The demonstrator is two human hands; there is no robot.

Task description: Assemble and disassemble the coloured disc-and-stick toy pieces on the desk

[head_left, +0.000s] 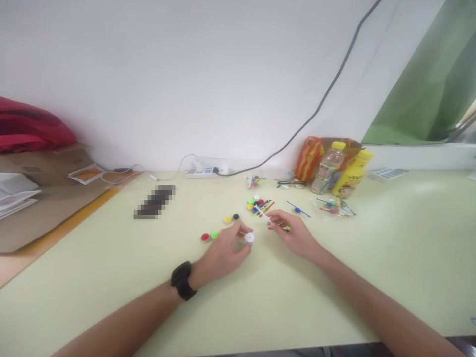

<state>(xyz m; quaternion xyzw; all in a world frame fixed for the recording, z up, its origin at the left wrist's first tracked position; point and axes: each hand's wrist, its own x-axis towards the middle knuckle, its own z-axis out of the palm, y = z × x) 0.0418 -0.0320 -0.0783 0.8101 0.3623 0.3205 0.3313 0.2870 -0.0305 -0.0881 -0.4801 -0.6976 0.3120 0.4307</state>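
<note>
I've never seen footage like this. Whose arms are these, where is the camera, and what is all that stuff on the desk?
There is no machine here. The single picture comes from a camera worn on a person's head, looking forward and down, so the two bare arms reaching in from below are that person's own. The left hand, with a black watch on its wrist, pinches a small white disc. The right hand holds a thin white stick. On the pale table a red cap and a green cap lie beside the left hand, with a pile of coloured pieces just beyond. Further back are glasses, a yellow bottle and a power strip.
</note>
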